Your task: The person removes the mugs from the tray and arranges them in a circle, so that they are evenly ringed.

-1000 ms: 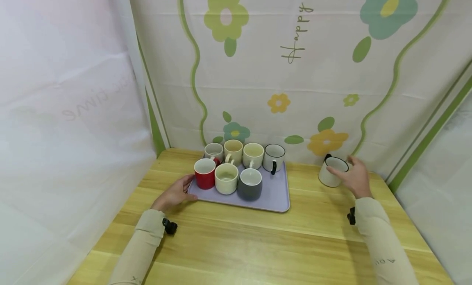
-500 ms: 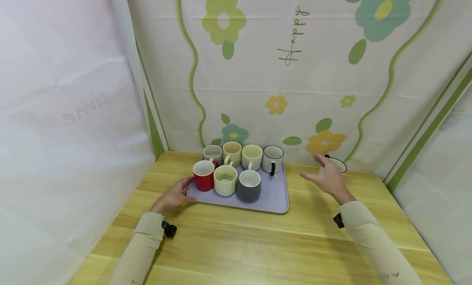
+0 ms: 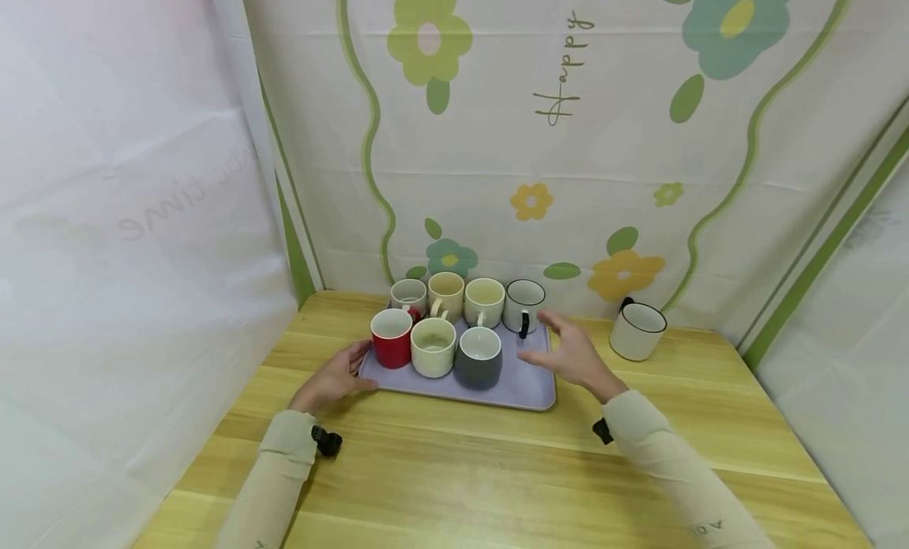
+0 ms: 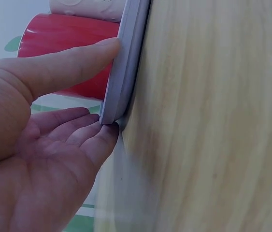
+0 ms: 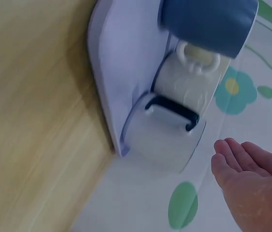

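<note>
Left fingers (image 4: 101,144): pinching the tray (image 3: 524,387) by its rim
Right fingers (image 5: 224,166): spread, holding nothing
Mugs (image 3: 479,370) between them: probably slippery, breakable
Tray: likely heavy, stiff; hold opposite rims

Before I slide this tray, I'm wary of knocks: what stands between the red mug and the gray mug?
A cream mug stands between the red mug and the gray mug; the head view shows it.
</note>
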`<state>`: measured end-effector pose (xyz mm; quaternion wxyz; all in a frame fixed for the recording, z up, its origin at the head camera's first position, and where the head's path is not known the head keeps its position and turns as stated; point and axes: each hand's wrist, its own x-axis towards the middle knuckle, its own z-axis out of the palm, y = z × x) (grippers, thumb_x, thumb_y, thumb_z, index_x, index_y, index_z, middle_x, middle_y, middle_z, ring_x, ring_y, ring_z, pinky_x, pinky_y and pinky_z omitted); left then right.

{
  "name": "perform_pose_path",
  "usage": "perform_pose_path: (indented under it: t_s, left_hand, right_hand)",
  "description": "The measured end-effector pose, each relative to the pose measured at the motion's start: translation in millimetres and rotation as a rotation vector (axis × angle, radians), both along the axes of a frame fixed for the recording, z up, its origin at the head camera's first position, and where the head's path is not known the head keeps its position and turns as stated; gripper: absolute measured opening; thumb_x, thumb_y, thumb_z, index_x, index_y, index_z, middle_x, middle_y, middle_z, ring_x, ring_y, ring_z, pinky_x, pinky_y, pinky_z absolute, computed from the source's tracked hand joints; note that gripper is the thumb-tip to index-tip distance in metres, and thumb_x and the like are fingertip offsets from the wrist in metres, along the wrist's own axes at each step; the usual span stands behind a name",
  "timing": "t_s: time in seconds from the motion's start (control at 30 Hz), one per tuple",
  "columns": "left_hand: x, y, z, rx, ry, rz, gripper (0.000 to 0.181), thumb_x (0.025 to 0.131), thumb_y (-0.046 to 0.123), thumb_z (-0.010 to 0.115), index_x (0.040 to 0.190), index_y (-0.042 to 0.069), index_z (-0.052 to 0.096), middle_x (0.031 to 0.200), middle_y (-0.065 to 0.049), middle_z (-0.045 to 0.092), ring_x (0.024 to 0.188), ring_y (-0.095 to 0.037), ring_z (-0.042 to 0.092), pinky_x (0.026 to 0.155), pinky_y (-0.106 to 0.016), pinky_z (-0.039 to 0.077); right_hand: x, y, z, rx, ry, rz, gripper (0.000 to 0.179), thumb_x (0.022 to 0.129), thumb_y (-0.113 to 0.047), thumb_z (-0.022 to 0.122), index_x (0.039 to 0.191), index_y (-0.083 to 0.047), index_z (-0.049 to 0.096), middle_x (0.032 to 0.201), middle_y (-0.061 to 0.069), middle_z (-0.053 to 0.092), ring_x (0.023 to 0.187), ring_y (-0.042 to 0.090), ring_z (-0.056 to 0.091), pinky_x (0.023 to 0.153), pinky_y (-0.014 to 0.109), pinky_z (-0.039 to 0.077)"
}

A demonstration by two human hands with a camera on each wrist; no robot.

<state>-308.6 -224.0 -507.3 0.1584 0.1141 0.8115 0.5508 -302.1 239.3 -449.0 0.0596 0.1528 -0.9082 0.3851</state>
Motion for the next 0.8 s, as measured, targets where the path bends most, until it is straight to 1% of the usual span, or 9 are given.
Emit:
perform_pose_path:
  t_s: [0.17, 0.3, 0.43, 0.53, 0.63, 0.7, 0.8]
  left_hand:
    - [0.5, 0.9, -0.4, -0.011, 0.005, 0.005, 0.095, 0.094, -0.002, 0.075, 0.165, -0.009, 0.012, 0.175, -0.031, 0.010, 0.163, -0.047, 0.011, 0.133, -0.057, 0.019]
    - [0.6, 0.9, 0.1, -0.011, 0.001, 0.005, 0.095, 0.094, -0.002, 0.075, 0.165, -0.009, 0.012, 0.175, -0.030, 0.009, 0.163, -0.047, 0.011, 0.133, -0.057, 0.018]
    - [1.4, -0.2, 0.2, -0.008, -0.008, 0.011, 0.096, 0.094, -0.001, 0.076, 0.166, -0.008, 0.013, 0.175, -0.029, 0.009, 0.163, -0.046, 0.011, 0.133, -0.057, 0.018]
    - [2.5, -1.6, -0.8, -0.023, -0.007, 0.014, 0.096, 0.095, 0.001, 0.076, 0.167, -0.006, 0.013, 0.176, -0.028, 0.010, 0.164, -0.046, 0.012, 0.133, -0.056, 0.020]
    - [3.1, -2.5, -1.7, -0.032, 0.002, 0.012, 0.095, 0.096, 0.001, 0.075, 0.167, -0.005, 0.013, 0.176, -0.027, 0.010, 0.164, -0.045, 0.013, 0.133, -0.056, 0.020]
    - [3.1, -2.7, -2.0, -0.031, 0.008, 0.008, 0.094, 0.096, 0.001, 0.075, 0.167, -0.005, 0.014, 0.176, -0.027, 0.010, 0.164, -0.046, 0.013, 0.133, -0.056, 0.021]
    - [2.3, -2.3, -2.3, -0.021, 0.007, 0.008, 0.094, 0.096, 0.000, 0.075, 0.167, -0.005, 0.014, 0.176, -0.027, 0.010, 0.164, -0.045, 0.013, 0.133, -0.056, 0.020]
  right_hand:
    - [-0.3, -23, -11.4, -0.006, -0.004, 0.036, 0.102, 0.079, -0.048, 0.092, 0.156, 0.000, 0.047, 0.157, 0.022, 0.055, 0.144, 0.046, 0.053, 0.121, 0.059, 0.046]
    - [-0.8, -38, -19.8, -0.011, -0.013, 0.039, 0.102, 0.078, -0.050, 0.092, 0.155, 0.000, 0.049, 0.156, 0.021, 0.056, 0.142, 0.044, 0.055, 0.119, 0.058, 0.048]
    - [-1.0, -52, -27.5, -0.052, -0.047, 0.034, 0.103, 0.076, -0.046, 0.094, 0.155, 0.001, 0.048, 0.155, 0.020, 0.056, 0.142, 0.043, 0.055, 0.120, 0.057, 0.048]
    - [-0.8, -60, -32.7, -0.078, -0.055, 0.047, 0.102, 0.076, -0.042, 0.095, 0.155, 0.002, 0.048, 0.154, 0.021, 0.056, 0.142, 0.043, 0.055, 0.121, 0.057, 0.047]
    - [-1.6, -66, -37.9, -0.078, -0.035, 0.056, 0.097, 0.076, -0.040, 0.095, 0.153, 0.000, 0.051, 0.153, 0.022, 0.057, 0.141, 0.042, 0.056, 0.120, 0.056, 0.048]
    - [-2.1, -70, -39.9, -0.071, -0.029, 0.053, 0.094, 0.076, -0.040, 0.096, 0.152, -0.004, 0.053, 0.152, 0.019, 0.059, 0.141, 0.039, 0.057, 0.120, 0.054, 0.049]
    - [-3.4, -73, -41.1, -0.049, -0.016, 0.038, 0.092, 0.075, -0.044, 0.096, 0.149, -0.008, 0.056, 0.148, 0.015, 0.062, 0.139, 0.034, 0.059, 0.118, 0.052, 0.051]
